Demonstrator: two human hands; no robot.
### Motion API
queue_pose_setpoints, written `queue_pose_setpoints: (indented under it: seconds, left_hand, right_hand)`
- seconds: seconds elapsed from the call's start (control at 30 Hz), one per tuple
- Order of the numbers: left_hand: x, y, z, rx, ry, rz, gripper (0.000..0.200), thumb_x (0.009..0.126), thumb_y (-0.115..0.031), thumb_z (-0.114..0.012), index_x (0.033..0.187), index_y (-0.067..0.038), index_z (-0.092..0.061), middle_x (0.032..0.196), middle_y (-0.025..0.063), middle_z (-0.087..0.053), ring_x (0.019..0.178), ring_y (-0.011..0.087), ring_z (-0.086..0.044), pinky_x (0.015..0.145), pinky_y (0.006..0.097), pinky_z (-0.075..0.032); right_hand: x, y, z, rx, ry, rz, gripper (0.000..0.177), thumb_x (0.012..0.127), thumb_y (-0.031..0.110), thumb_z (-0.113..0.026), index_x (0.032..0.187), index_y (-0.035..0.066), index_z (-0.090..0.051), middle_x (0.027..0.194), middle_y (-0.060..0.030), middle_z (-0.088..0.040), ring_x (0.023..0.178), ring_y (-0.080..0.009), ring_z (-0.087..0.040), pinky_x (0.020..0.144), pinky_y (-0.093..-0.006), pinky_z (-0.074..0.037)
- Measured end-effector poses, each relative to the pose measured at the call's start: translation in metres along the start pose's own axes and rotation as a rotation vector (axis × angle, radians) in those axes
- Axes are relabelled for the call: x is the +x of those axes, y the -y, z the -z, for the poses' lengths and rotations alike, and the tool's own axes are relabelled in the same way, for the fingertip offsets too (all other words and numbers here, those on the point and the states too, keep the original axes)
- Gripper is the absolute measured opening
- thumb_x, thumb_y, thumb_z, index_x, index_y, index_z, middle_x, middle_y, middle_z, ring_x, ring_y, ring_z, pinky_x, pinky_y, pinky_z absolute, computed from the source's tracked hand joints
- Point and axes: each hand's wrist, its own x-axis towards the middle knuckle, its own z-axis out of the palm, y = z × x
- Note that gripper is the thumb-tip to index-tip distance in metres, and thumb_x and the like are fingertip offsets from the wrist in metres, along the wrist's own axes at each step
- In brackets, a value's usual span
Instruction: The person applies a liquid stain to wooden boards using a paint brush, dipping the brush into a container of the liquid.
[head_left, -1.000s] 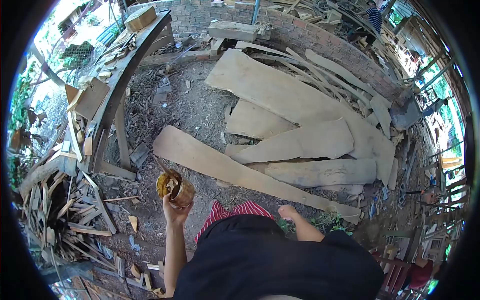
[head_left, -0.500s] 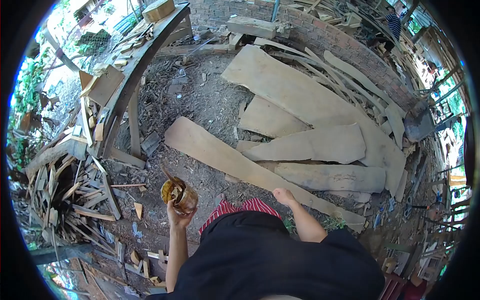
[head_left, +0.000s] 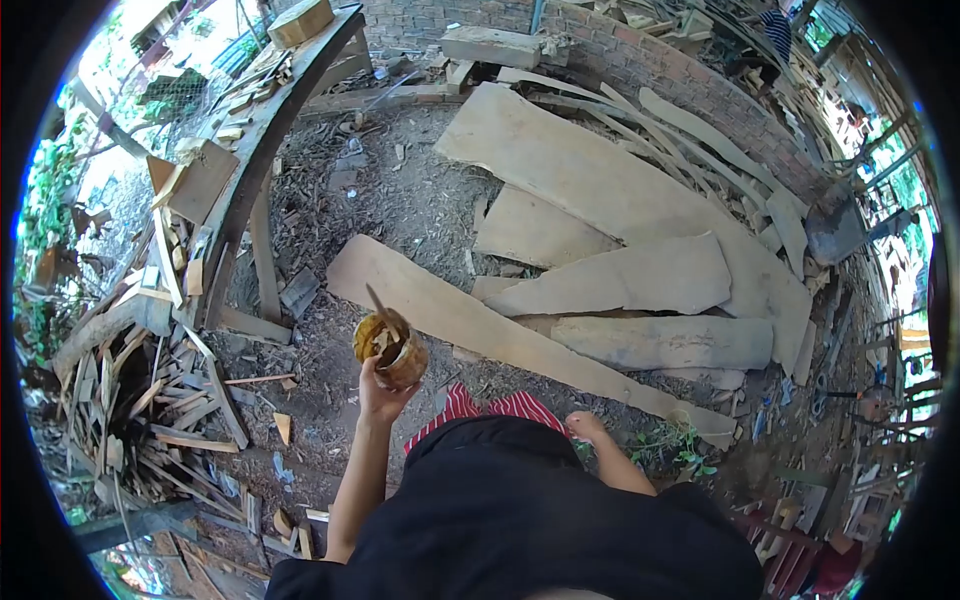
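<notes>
My left hand is closed around a stained, brownish container and holds it up over the ground. Yellowish residue coats the container's rim, and a thin wooden stick leans out of its mouth. What lies inside is mostly dark and hard to make out. My right hand hangs beside my red-and-white striped shorts, fingers curled in, with nothing visible in it. Ahead of both hands a long, narrow wooden plank lies slantwise on the ground.
Wide wooden slabs lie overlapping in front of a brick wall. On the left are a long wooden bench with offcuts and a scrap wood heap. Green weeds grow at right. Another person is at the far upper right.
My left hand has moved to the right with the container, toward the long plank. My right hand has drawn back slightly toward my body. The view has shifted a little.
</notes>
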Motion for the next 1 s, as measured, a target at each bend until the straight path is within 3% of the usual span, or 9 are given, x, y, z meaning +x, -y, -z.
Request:
queue_pose_setpoints:
  seconds: [0.07, 0.2, 0.27, 0.4, 0.47, 0.63, 0.8, 0.9, 1.0]
  left_hand:
    - [0.012, 0.001, -0.003, 0.016, 0.040, 0.040, 0.072, 0.084, -0.042, -0.056, 0.146, -0.018, -0.031, 0.147, 0.0146, -0.034, 0.133, 0.0351, -0.038, 0.111, 0.0558, -0.029]
    - [0.017, 0.000, -0.011, 0.058, 0.090, 0.060, 0.077, 0.082, -0.042, -0.062, 0.145, -0.011, -0.031, 0.146, 0.0140, -0.031, 0.132, 0.0347, -0.037, 0.109, 0.0569, -0.030]
    - [0.017, -0.003, -0.014, 0.049, 0.045, 0.069, 0.076, 0.081, -0.042, -0.062, 0.144, -0.013, -0.032, 0.146, 0.0147, -0.030, 0.132, 0.0345, -0.038, 0.109, 0.0569, -0.030]
    - [0.020, -0.012, -0.002, 0.066, -0.008, 0.084, 0.071, 0.080, -0.039, -0.063, 0.141, -0.017, -0.034, 0.145, 0.0135, -0.032, 0.130, 0.0346, -0.039, 0.107, 0.0575, -0.033]
    - [0.024, -0.017, 0.010, 0.067, -0.045, 0.093, 0.069, 0.080, -0.039, -0.064, 0.140, -0.019, -0.035, 0.144, 0.0130, -0.033, 0.129, 0.0343, -0.040, 0.105, 0.0585, -0.035]
    - [0.016, -0.034, 0.007, 0.425, -0.090, -0.092, 0.070, 0.081, -0.031, -0.062, 0.142, -0.026, -0.027, 0.130, 0.0119, -0.044, 0.118, 0.0307, -0.050, 0.096, 0.0601, -0.040]
    - [0.015, -0.042, 0.000, 0.605, -0.088, -0.139, 0.081, 0.082, -0.025, -0.062, 0.149, -0.025, -0.017, 0.121, 0.0153, -0.051, 0.108, 0.0307, -0.057, 0.094, 0.0579, -0.042]
    - [0.009, -0.047, -0.015, 0.679, 0.088, -0.101, 0.088, 0.081, -0.025, -0.065, 0.152, -0.022, -0.014, 0.136, 0.0172, -0.045, 0.118, 0.0333, -0.052, 0.094, 0.0587, -0.042]
    - [0.011, -0.047, -0.020, 0.690, 0.150, -0.139, 0.087, 0.081, -0.025, -0.066, 0.152, -0.021, -0.016, 0.138, 0.0159, -0.044, 0.122, 0.0336, -0.049, 0.095, 0.0584, -0.042]
  right_hand:
    - [-0.003, 0.012, 0.000, 0.002, 0.005, 0.001, 0.020, 0.086, 0.021, -0.057, 0.085, 0.006, -0.070, 0.070, -0.0044, -0.066, 0.061, -0.0145, -0.062, 0.056, -0.0317, -0.049]
    - [-0.004, 0.033, 0.003, 0.073, -0.038, 0.016, 0.025, 0.087, 0.017, -0.056, 0.102, 0.004, -0.070, 0.076, -0.0072, -0.068, 0.064, -0.0161, -0.064, 0.060, -0.0305, -0.051]
    - [-0.021, 0.066, 0.017, 0.057, -0.089, -0.033, 0.031, 0.085, 0.030, -0.049, 0.098, 0.014, -0.072, 0.091, -0.0152, -0.072, 0.088, -0.0323, -0.070, 0.081, -0.0422, -0.052]
    - [-0.015, 0.066, 0.011, 0.171, -0.085, -0.046, 0.030, 0.086, 0.028, -0.050, 0.101, 0.013, -0.072, 0.088, -0.0147, -0.072, 0.083, -0.0296, -0.071, 0.080, -0.0407, -0.053]
    - [-0.009, 0.060, 0.006, 0.166, -0.103, 0.026, 0.023, 0.089, 0.014, -0.052, 0.101, 0.002, -0.069, 0.079, -0.0081, -0.068, 0.067, -0.0177, -0.066, 0.062, -0.0320, -0.054]
    - [-0.024, 0.105, 0.028, 0.008, -0.107, 0.152, 0.023, 0.091, 0.016, -0.053, 0.103, 0.004, -0.068, 0.082, -0.0075, -0.069, 0.070, -0.0169, -0.066, 0.065, -0.0322, -0.052]
    - [-0.040, 0.253, 0.071, 0.256, -0.264, 0.412, 0.042, 0.091, 0.033, -0.064, 0.122, 0.005, -0.059, 0.097, -0.0120, -0.067, 0.083, -0.0219, -0.066, 0.077, -0.0341, -0.052]
    - [-0.046, 0.351, 0.084, 0.496, -0.235, 0.615, 0.054, 0.088, 0.040, -0.069, 0.129, 0.007, -0.054, 0.102, -0.0137, -0.060, 0.086, -0.0237, -0.061, 0.081, -0.0353, -0.051]
    - [-0.062, 0.431, 0.090, 0.347, -0.378, 0.867, 0.049, 0.090, 0.037, -0.067, 0.129, 0.009, -0.056, 0.096, -0.0117, -0.055, 0.090, -0.0224, -0.058, 0.083, -0.0343, -0.049]
